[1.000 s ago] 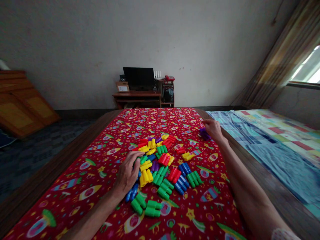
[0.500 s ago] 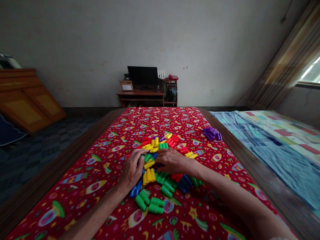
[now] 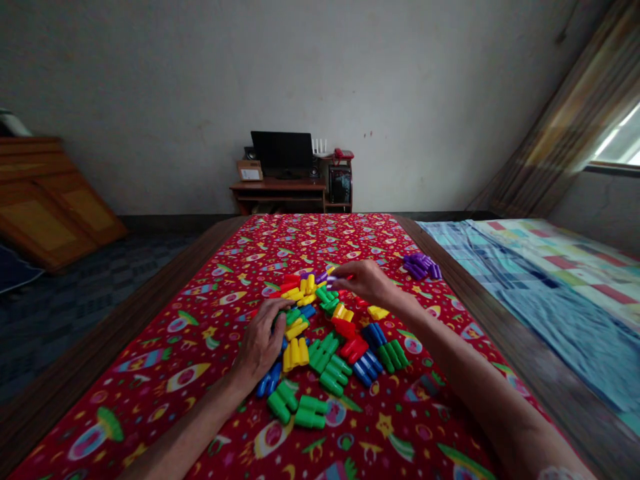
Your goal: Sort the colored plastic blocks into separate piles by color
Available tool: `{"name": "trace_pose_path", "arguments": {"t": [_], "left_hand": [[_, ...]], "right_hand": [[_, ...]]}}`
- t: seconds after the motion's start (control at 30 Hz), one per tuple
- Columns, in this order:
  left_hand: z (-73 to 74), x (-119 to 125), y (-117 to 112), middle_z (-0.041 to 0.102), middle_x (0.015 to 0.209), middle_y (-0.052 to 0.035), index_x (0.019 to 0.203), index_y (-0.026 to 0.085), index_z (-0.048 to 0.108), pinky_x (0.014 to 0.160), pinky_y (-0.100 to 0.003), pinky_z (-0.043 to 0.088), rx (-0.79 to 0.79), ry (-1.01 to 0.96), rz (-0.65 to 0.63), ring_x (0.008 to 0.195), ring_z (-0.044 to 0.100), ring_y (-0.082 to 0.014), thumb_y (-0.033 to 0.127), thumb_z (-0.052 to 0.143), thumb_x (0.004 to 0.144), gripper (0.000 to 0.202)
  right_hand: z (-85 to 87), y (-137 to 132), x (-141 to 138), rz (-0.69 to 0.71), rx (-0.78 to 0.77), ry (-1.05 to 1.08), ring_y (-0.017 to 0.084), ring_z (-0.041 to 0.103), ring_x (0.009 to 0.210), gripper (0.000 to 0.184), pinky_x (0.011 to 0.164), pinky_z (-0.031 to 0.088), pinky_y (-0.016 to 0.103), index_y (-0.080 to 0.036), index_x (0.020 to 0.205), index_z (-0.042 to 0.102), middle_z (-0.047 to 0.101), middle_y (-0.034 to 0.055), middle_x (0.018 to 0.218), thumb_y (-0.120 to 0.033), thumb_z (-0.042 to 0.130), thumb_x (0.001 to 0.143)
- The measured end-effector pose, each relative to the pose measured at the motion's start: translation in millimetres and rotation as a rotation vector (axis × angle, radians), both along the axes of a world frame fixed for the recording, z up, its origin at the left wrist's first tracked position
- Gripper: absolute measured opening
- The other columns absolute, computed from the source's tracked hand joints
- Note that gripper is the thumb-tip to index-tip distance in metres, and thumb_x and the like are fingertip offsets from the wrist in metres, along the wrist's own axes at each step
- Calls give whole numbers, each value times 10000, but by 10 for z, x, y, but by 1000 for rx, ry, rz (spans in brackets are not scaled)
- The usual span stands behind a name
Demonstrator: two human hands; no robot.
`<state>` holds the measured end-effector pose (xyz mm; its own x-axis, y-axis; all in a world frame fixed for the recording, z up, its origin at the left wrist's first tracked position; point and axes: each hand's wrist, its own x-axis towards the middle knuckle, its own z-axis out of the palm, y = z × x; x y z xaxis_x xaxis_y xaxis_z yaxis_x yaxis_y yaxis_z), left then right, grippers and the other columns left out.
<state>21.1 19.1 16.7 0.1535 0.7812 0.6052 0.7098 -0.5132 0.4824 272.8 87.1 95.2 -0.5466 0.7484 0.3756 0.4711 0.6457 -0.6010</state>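
Observation:
A heap of coloured plastic blocks (image 3: 325,333), red, yellow, green, blue and purple, lies on a red cloth with rocket prints (image 3: 200,347). My left hand (image 3: 260,341) rests on the heap's left side, its fingers lying loosely over green and blue blocks. Over the far side of the heap, my right hand (image 3: 364,281) pinches a small purple block (image 3: 331,282) at its fingertips. A separate cluster of purple blocks (image 3: 423,267) sits to the right, near the cloth's edge.
The cloth covers a dark wooden platform (image 3: 505,313). A checked blue and multicoloured sheet (image 3: 550,280) lies to the right. Against the far wall stands a desk with a monitor (image 3: 283,155). A wooden cabinet (image 3: 45,207) stands at the left and a curtain (image 3: 565,127) hangs at the right.
My right hand left the purple cluster at the right, came down on the middle of the heap, and has now lifted to its far side pinching a purple block. The left hand barely moved.

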Motion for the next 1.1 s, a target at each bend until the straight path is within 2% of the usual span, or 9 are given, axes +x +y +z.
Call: {"name": "trace_pose_path", "arguments": {"t": [0.07, 0.13, 0.23, 0.37, 0.6, 0.73, 0.9, 1.0, 1.1], "left_hand": [[-4, 1, 3, 664, 1021, -73, 1029, 191, 615, 908, -362, 523, 16, 0, -2, 981, 638, -209, 268, 384, 938, 261], [-9, 2, 7, 664, 1016, -69, 1025, 196, 615, 904, -352, 525, 38, -3, -2, 981, 637, -205, 267, 379, 938, 261], [-11, 4, 12, 664, 1019, -70, 1026, 193, 614, 913, -349, 523, 50, -4, -1, 986, 638, -204, 271, 377, 939, 264], [1, 2, 13, 667, 1029, -70, 1021, 200, 624, 924, -359, 522, 23, 11, 1, 995, 638, -213, 275, 380, 930, 271], [19, 2, 11, 671, 1021, -68, 1011, 204, 627, 919, -368, 526, 12, 11, -2, 979, 642, -216, 266, 387, 919, 264], [3, 10, 15, 670, 1003, -66, 1002, 202, 621, 909, -363, 529, 36, -6, 0, 971, 643, -211, 267, 382, 923, 260], [-5, 13, 13, 670, 1012, -71, 1011, 191, 621, 908, -359, 529, 34, -9, 1, 978, 642, -211, 273, 381, 933, 265], [6, 11, 4, 673, 1021, -68, 1017, 199, 625, 918, -363, 525, 17, -4, -1, 986, 642, -213, 280, 382, 931, 270], [11, 8, 2, 676, 1029, -68, 1022, 205, 627, 924, -362, 522, 17, 0, -1, 998, 640, -214, 284, 387, 929, 269]], "right_hand": [[74, 196, 348, -203, 38, 75, 169, 674, 761, 222, 691, 465, 238, -176, 938, 770, 752, 32, 830, -231, 576, 846], [90, 371, 763, -503, 135, 86, 187, 674, 790, 262, 735, 478, 267, -166, 949, 767, 753, 52, 854, -233, 536, 845], [1, 525, 1355, -917, 242, -38, 240, 665, 856, 294, 804, 475, 333, -148, 948, 761, 747, 111, 892, -246, 505, 839], [-220, 569, 1792, -1083, 179, -123, 267, 655, 883, 321, 806, 471, 356, -116, 970, 753, 736, 167, 903, -247, 499, 826], [-400, 615, 1797, -1034, -73, -205, 233, 668, 779, 304, 693, 461, 299, -118, 937, 769, 736, 133, 801, -239, 517, 817], [-311, 600, 1742, -1039, 3, -227, 261, 677, 829, 304, 734, 472, 319, -137, 870, 772, 739, 137, 822, -201, 476, 838], [-107, 546, 1456, -1031, 159, -144, 275, 671, 978, 317, 834, 484, 339, -145, 1016, 755, 741, 150, 998, -228, 488, 866], [-99, 465, 1028, -796, 187, -118, 241, 686, 938, 310, 842, 494, 327, -170, 1058, 740, 749, 123, 986, -248, 494, 888], [-238, 376, 476, -351, 196, -161, 238, 666, 1015, 309, 885, 498, 348, -191, 1136, 701, 723, 119, 1095, -228, 524, 886]]}}
